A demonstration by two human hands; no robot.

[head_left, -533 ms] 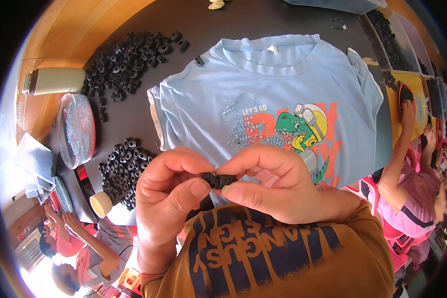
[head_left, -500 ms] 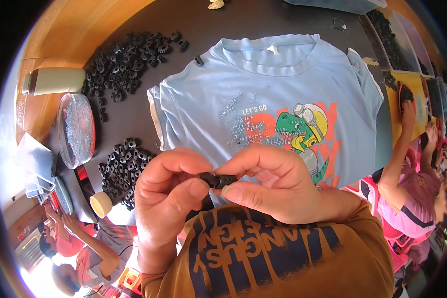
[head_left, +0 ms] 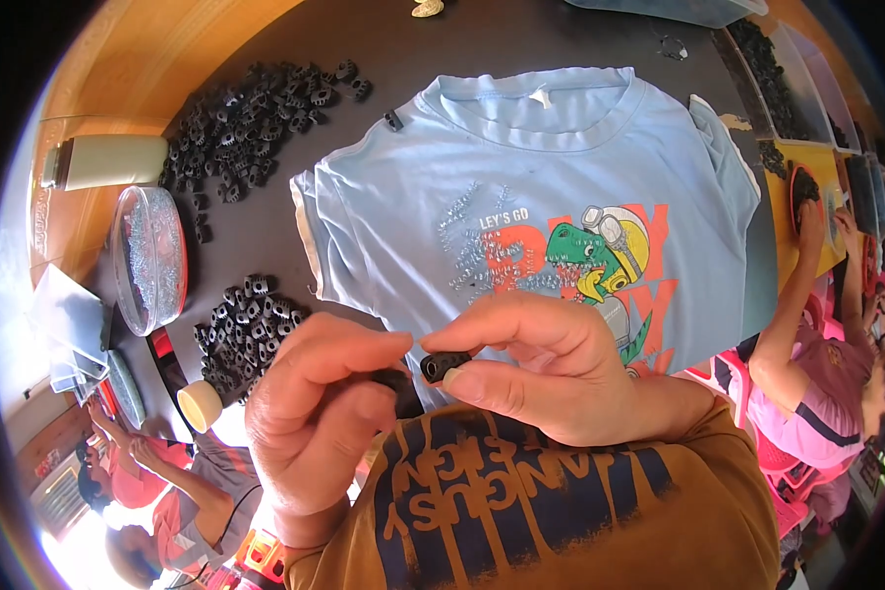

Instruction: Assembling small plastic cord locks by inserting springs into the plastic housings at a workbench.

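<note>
Just in front of my body, my right hand (head_left: pixel 541 374) pinches a small black plastic piece (head_left: pixel 441 368), cord-lock-like, between thumb and index finger. A round hole shows in its end. Beside it, my left hand (head_left: pixel 329 403) has its fingers curled round a second small dark piece (head_left: pixel 393 378); the fingers cover much of that one. The two pieces are apart. Beyond my hands a light blue T-shirt (head_left: pixel 383 226) with a dinosaur print lies spread on the dark table (head_left: pixel 393 49). Tiny silvery springs (head_left: pixel 472 261) are scattered over its print.
To the left are two heaps of black pieces, a far heap (head_left: pixel 256 123) and a near heap (head_left: pixel 246 339). A clear round dish (head_left: pixel 150 261) of springs stands by them, near a yellow cup (head_left: pixel 200 405). Trays (head_left: pixel 796 93) line the right. Co-workers sit on both sides.
My hands have drawn apart; the pieces that met between my fingertips are now separate. The left hand has shifted left. The right hand's piece now shows its hollow end.
</note>
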